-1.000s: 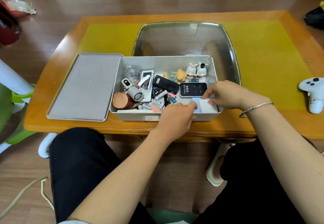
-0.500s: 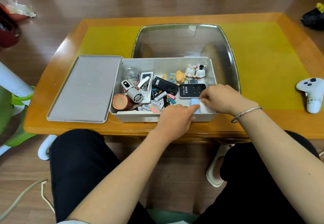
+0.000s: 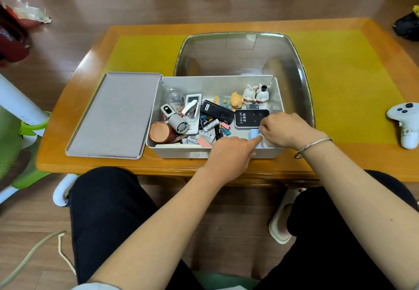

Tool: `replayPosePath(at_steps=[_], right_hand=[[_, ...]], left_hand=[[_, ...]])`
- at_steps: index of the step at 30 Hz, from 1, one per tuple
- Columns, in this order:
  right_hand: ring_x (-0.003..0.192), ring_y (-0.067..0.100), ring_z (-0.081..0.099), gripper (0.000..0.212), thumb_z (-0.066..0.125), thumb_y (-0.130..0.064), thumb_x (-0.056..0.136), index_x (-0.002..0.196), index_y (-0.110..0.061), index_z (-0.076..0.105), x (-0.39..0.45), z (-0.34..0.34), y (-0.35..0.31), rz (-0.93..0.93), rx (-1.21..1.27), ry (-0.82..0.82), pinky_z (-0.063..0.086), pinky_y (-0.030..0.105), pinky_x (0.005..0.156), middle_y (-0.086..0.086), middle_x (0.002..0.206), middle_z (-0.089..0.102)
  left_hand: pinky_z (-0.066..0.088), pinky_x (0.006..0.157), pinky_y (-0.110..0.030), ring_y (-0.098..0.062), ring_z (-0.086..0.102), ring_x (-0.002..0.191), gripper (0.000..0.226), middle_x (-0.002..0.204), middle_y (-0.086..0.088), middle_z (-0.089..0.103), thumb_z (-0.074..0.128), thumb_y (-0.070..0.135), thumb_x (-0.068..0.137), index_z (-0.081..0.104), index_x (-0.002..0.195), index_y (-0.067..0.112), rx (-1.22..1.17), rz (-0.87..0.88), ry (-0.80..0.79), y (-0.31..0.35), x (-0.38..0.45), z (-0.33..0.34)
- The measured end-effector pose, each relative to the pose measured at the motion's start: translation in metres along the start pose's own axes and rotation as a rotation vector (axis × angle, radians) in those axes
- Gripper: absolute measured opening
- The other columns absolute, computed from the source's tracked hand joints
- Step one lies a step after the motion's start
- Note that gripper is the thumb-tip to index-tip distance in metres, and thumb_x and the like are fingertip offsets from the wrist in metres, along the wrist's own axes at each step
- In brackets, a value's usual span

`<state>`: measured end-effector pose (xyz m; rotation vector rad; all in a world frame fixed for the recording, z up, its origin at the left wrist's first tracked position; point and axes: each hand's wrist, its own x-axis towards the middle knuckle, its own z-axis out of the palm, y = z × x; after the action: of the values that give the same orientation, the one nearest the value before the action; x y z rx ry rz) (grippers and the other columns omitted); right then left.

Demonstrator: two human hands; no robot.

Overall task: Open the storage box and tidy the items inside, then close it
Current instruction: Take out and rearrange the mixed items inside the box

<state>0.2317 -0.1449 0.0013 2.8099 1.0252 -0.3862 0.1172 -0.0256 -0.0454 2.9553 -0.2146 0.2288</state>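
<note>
The grey storage box [image 3: 217, 81] stands open on the table, its flat lid [image 3: 113, 115] lying to its left. Inside lie a black WiFi device [image 3: 249, 117], a small fan [image 3: 178, 123], a white remote [image 3: 192, 108], a copper tin [image 3: 159, 132], figurines [image 3: 256, 93], batteries and clips. In the box's front right corner sits a small white-blue packet [image 3: 255, 134]. My left hand [image 3: 231, 153] rests over the front wall, index finger stretched onto the packet. My right hand [image 3: 285, 128] pinches the packet from the right.
A large shallow metal tray [image 3: 244, 47] stands behind the box on the yellow mat. A white game controller [image 3: 405, 124] lies at the table's right edge. A green and white chair [image 3: 18, 131] stands to the left. My knees are under the table's front edge.
My right hand has slid left and down onto the white packet in the front right corner. My left hand stays at the front wall with its finger on the packet.
</note>
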Motion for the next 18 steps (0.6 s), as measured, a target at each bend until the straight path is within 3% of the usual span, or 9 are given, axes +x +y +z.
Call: replayPosePath(at_steps=[4, 9, 14, 18], right_hand=[[0.109, 0.027, 0.049, 0.03, 0.037, -0.034, 0.096, 0.094, -0.018, 0.063, 0.001, 0.002, -0.008, 0.081, -0.106, 0.109, 0.027, 0.045, 0.094, 0.006, 0.102, 0.064], [0.102, 0.029, 0.05, 0.024, 0.048, -0.034, 0.09, 0.095, -0.018, 0.066, 0.003, -0.004, -0.026, 0.135, -0.017, 0.453, 0.032, 0.04, 0.083, 0.007, 0.095, 0.066], [0.1, 0.032, 0.054, 0.025, 0.052, -0.026, 0.086, 0.105, -0.014, 0.062, 0.02, -0.006, -0.046, -0.016, 0.143, 0.375, 0.042, 0.039, 0.082, 0.01, 0.102, 0.064], [0.114, 0.032, 0.048, 0.041, 0.058, -0.021, 0.087, 0.126, -0.009, 0.05, 0.042, -0.004, -0.063, -0.12, 0.265, 0.292, 0.042, 0.041, 0.092, 0.014, 0.12, 0.057]], left_hand=[[0.029, 0.087, -0.038, -0.025, 0.05, 0.11, 0.034, 0.11, -0.001, 0.067, 0.042, 0.036, 0.098, 0.054, 0.126, 0.022, 0.055, -0.059, -0.035, -0.001, -0.003, -0.004], [0.028, 0.091, -0.038, -0.022, 0.048, 0.113, 0.041, 0.111, 0.002, 0.067, 0.041, 0.05, 0.096, 0.066, 0.112, 0.021, -0.018, -0.236, 0.119, -0.016, -0.017, -0.022], [0.025, 0.093, -0.036, -0.022, 0.041, 0.118, 0.026, 0.118, 0.003, 0.063, 0.05, 0.034, 0.094, 0.064, 0.111, 0.02, -0.046, -0.459, 0.276, -0.056, -0.027, -0.049], [0.029, 0.101, -0.043, -0.026, 0.034, 0.128, 0.036, 0.137, -0.004, 0.049, 0.055, 0.028, 0.091, 0.056, 0.125, 0.018, -0.047, -0.618, 0.282, -0.092, -0.041, -0.059]])
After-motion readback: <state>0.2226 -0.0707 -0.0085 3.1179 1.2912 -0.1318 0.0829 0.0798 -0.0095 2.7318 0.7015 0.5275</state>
